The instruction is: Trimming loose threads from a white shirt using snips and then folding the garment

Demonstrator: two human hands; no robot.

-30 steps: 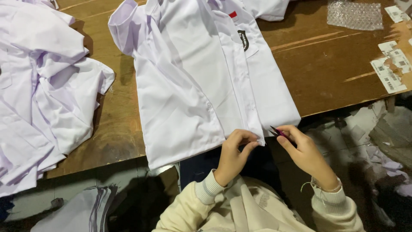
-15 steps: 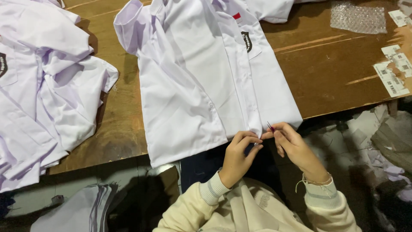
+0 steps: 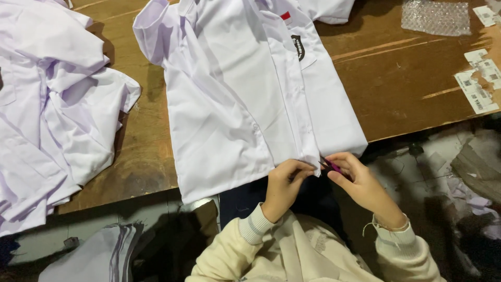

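White cotton is pinched at the bottom hem of a short-sleeved white shirt (image 3: 245, 99), which is spread flat, front up, on the brown wooden table (image 3: 407, 83). The left hand (image 3: 284, 185) is curled, knuckles up, its fingertips closed on the hem edge just at the lower end of the button placket. The right hand (image 3: 360, 183) is held just beside it, to the right of the shirt's hem, fingers bent inward around a small purple-handled tool (image 3: 332, 166); only a short tip of the tool is seen, pointed at the hem. Both wrists are covered by cream knit cuffs, and a thin thread is seen at the right wrist.

The shirt's lower edge is hung slightly over the near table edge. A small black badge and a small red patch are borne on the chest near the placket. One sleeve is folded out at the shirt's upper left.

Left of the shirt, a heap of rumpled white shirts (image 3: 47, 115) is piled. Right of the shirt, well apart, a sheet of clear bubble wrap (image 3: 434, 16) and some white paper labels (image 3: 477, 86) are laid on the table.
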